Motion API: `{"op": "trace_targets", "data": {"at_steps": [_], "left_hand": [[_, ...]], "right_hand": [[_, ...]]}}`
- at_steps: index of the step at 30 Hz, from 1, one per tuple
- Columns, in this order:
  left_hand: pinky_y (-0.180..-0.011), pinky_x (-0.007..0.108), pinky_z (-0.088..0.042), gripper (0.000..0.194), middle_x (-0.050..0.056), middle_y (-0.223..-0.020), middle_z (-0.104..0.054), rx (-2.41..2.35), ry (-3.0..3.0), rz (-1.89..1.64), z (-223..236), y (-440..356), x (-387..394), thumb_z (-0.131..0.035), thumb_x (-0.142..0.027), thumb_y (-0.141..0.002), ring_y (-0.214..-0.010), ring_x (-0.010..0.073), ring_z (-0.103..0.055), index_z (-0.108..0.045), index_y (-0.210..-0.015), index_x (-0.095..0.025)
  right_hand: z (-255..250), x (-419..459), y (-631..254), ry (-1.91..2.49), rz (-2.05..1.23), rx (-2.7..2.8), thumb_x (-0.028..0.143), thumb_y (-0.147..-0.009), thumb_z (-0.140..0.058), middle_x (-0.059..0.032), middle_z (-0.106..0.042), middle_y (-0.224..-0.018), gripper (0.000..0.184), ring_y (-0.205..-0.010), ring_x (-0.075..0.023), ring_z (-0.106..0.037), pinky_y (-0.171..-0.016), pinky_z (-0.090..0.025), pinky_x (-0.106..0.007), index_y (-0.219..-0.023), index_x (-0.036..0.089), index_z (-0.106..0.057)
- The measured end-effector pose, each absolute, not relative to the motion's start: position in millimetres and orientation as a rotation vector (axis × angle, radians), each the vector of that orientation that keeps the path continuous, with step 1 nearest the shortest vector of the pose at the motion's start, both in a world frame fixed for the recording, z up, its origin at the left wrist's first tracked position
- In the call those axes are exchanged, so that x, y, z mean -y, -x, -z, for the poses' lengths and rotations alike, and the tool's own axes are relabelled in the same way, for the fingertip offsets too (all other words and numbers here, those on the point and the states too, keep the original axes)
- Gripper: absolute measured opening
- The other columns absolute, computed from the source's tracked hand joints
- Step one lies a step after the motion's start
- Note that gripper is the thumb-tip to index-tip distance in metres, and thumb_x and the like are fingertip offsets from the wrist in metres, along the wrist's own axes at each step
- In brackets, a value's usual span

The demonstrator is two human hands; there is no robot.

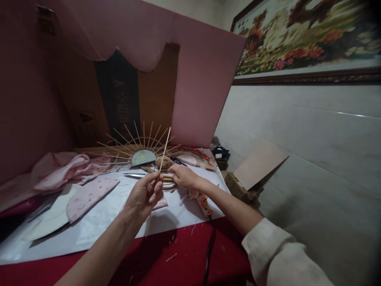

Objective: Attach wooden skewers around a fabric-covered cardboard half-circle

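My left hand (149, 192) pinches a thin wooden stick (165, 149) upright between thumb and fingers. Beyond the stick, my right hand (184, 177) reaches over the table with curled fingers, close to a ball of twine (163, 162); whatever those fingers grip is hidden. A blade-like metal tool (133, 175) lies behind my left hand. At the back stands a half-round piece with a pale green centre (143, 157) and sticks fanning out like rays. A flower-patterned glue gun (201, 201) with a black cord lies below my right forearm.
Pink dotted half-round pieces (91, 196) and bunched pink cloth (68, 169) lie at left. A second half-round piece with red beads (190, 159) is at back right. A large pink cardboard box (205, 87) rises behind. White sheeting (98, 230) covers red cloth (166, 266).
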State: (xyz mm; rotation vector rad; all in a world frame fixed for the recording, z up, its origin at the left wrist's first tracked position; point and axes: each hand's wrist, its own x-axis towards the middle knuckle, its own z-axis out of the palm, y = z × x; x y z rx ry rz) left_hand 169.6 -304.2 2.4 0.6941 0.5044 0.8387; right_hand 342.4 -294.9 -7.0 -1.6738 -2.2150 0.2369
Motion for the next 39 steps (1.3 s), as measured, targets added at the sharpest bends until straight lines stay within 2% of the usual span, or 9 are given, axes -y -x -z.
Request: {"op": "trace_targets", "data": {"at_steps": [3,6,16,20,23,27,31,36,39], "left_hand": [[-0.026,0.014,-0.018,0.016,-0.005,-0.038,-0.046,-0.485,-0.672,-0.839,2,-167,296,-0.051,-0.019,-0.079,-0.022,0.0021,-0.028,-0.056,-0.065,-0.012],[-0.026,0.014,-0.019,0.016,-0.005,-0.038,-0.047,-0.486,-0.682,-0.862,3,-165,291,-0.05,-0.019,-0.08,-0.022,0.0025,-0.028,-0.056,-0.067,-0.012],[-0.026,0.014,-0.018,0.011,-0.006,-0.038,-0.047,-0.524,-0.715,-1.053,-15,-144,279,-0.052,-0.022,-0.079,-0.023,0.0035,-0.031,-0.056,-0.072,-0.014],[-0.027,0.014,-0.018,0.012,-0.006,-0.038,-0.046,-0.536,-0.71,-1.072,-18,-139,276,-0.051,-0.021,-0.079,-0.022,0.0026,-0.028,-0.055,-0.07,-0.014],[-0.027,0.014,-0.019,0.013,-0.006,-0.038,-0.046,-0.548,-0.712,-1.071,-16,-140,276,-0.051,-0.021,-0.079,-0.022,0.0025,-0.028,-0.056,-0.07,-0.013],[-0.027,0.015,-0.016,0.014,-0.006,-0.038,-0.045,-0.564,-0.72,-1.049,-13,-143,277,-0.051,-0.021,-0.08,-0.022,0.0026,-0.028,-0.056,-0.07,-0.013],[-0.027,0.014,-0.015,0.013,-0.005,-0.038,-0.045,-0.584,-0.732,-1.037,-10,-146,278,-0.053,-0.022,-0.079,-0.023,0.0024,-0.027,-0.057,-0.07,-0.013],[-0.028,0.014,-0.017,0.012,-0.004,-0.039,-0.048,-0.597,-0.814,-0.987,-10,-150,285,-0.057,-0.024,-0.076,-0.024,0.0017,-0.027,-0.059,-0.072,-0.012],[-0.029,0.013,-0.019,0.012,-0.003,-0.043,-0.052,-0.582,-0.926,-0.983,-11,-151,289,-0.059,-0.024,-0.074,-0.026,0.0015,-0.031,-0.059,-0.074,-0.012]], "right_hand": [[15,275,-331,1.738,-0.258,2.358,0.01,-0.066,-0.057,-0.0092,-0.062,-0.091,0.025,-0.082,-0.0208,-0.058,-0.066,-0.043,-0.027,-0.09,0.014,-0.055],[18,264,-321,1.781,-0.253,2.457,0.014,-0.062,-0.063,-0.0108,-0.062,-0.092,0.036,-0.08,-0.0223,-0.058,-0.061,-0.042,-0.027,-0.096,0.014,-0.051],[-28,273,-335,1.813,-0.221,2.582,0.025,-0.064,-0.064,-0.01,-0.063,-0.095,0.056,-0.081,-0.0229,-0.058,-0.06,-0.039,-0.027,-0.116,0.017,-0.044],[-32,289,-361,1.863,-0.184,2.468,0.039,-0.065,-0.067,-0.0116,-0.061,-0.103,0.059,-0.089,-0.0247,-0.056,-0.068,-0.041,-0.029,-0.117,0.017,-0.048],[-29,307,-379,1.801,-0.487,2.304,0.045,-0.064,-0.069,-0.0064,-0.062,-0.097,0.059,-0.083,-0.0203,-0.057,-0.067,-0.042,-0.028,-0.115,0.019,-0.053],[-26,340,-388,1.712,-0.924,1.958,0.043,-0.068,-0.065,-0.0004,-0.058,-0.074,0.057,-0.059,-0.0123,-0.052,-0.053,-0.041,-0.024,-0.117,0.018,-0.05],[-23,372,-380,1.538,-1.18,1.67,0.06,-0.072,-0.054,0.0051,-0.048,-0.059,0.049,-0.039,-0.0061,-0.039,-0.037,-0.034,-0.019,-0.096,0.018,-0.045],[-19,392,-361,1.502,-1.262,1.603,0.064,-0.072,-0.054,0.003,-0.049,-0.066,0.05,-0.049,-0.0101,-0.052,-0.037,-0.038,-0.018,-0.092,0.02,-0.041],[-16,393,-353,1.582,-1.228,1.606,0.062,-0.075,-0.05,0.0048,-0.049,-0.062,0.045,-0.043,-0.0098,-0.051,-0.035,-0.039,-0.019,-0.094,0.022,-0.042]]}}
